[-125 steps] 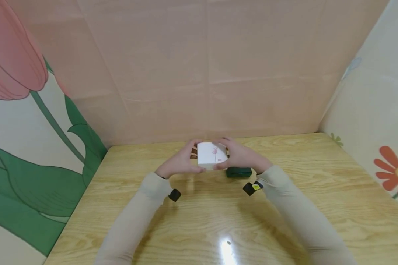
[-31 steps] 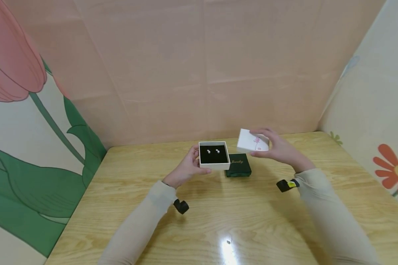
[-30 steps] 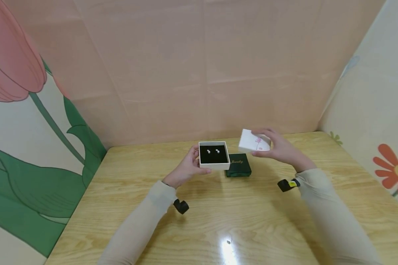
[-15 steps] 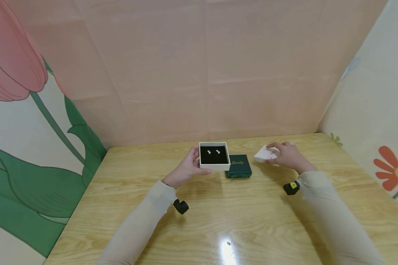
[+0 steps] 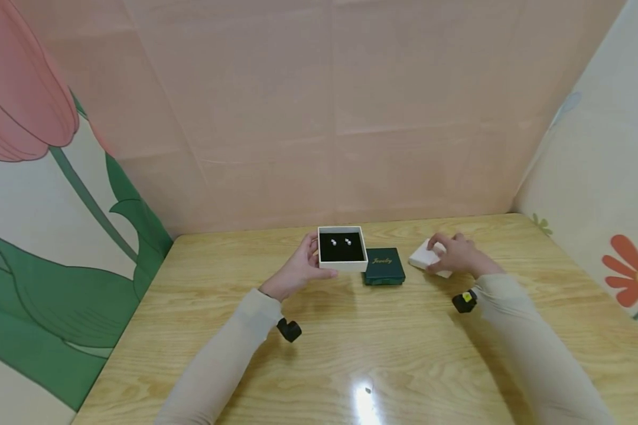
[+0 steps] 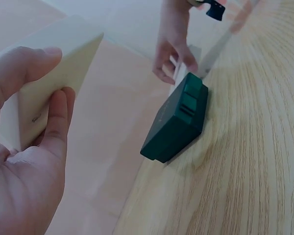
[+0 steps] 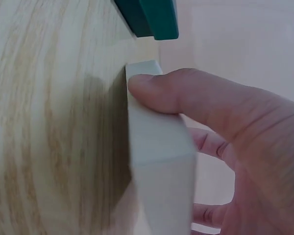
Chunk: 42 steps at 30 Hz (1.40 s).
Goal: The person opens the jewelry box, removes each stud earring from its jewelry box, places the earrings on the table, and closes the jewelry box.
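Observation:
My left hand (image 5: 296, 271) holds a lidless white box (image 5: 343, 267) up over the table, thumb along its near side. Two small pale earrings (image 5: 334, 242) sit on the black insert (image 5: 342, 252) inside it. In the left wrist view, fingertips support the box's underside (image 6: 36, 110). Over at the right, my right hand (image 5: 459, 255) grips the white box lid (image 5: 421, 254) low at the tabletop. The right wrist view shows the thumb pressed to one side of the lid (image 7: 159, 134), with fingers curled behind it; the hand covers part of its top.
Between the two hands a dark green box (image 5: 384, 267) with gold lettering lies on the wooden table (image 5: 319, 330). A pinkish sheet (image 5: 319, 118) hangs behind the table. A tiny dark speck (image 5: 368, 390) lies near the front, by a bright reflection.
The right hand lifted the lid off the white box, carried it right and lowered it to the table, where it now lies flatter. The left hand stays nearly still with the box.

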Motion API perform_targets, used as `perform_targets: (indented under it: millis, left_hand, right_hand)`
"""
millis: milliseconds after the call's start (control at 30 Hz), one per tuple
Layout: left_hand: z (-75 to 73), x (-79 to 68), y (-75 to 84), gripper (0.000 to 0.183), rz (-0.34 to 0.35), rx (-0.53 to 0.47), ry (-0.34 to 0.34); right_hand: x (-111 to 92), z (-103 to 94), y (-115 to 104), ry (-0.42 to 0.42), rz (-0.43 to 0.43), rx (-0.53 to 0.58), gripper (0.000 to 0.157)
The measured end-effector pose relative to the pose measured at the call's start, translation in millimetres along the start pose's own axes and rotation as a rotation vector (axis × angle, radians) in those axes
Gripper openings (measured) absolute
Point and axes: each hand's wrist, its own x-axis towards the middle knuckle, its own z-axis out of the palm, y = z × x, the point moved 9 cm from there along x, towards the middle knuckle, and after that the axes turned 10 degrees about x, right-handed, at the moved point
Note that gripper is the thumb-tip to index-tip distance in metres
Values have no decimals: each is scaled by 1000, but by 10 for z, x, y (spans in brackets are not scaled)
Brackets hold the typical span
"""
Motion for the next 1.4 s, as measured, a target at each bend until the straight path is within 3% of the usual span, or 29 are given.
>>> perform_targets:
  millis: [433, 633, 833, 1067, 1400]
  left_hand:
    - [21, -4, -8, 83, -15, 22, 6]
    - [20, -13, -15, 83, -16, 31, 0]
    - [8, 2, -38, 82, -19, 35, -5]
    - [15, -7, -19, 84, -23, 45, -5]
    - [22, -32, -15, 84, -28, 60, -5]
  right_hand:
    - [-60, 101, 64, -66, 64, 60, 68]
    - [-78, 34, -52, -16, -8, -10, 61]
    - [-151, -76, -417, 48, -120, -33, 55]
    - [-210, -158, -816, 100, -238, 121, 42]
    - [-284, -159, -1067, 153, -266, 423, 30]
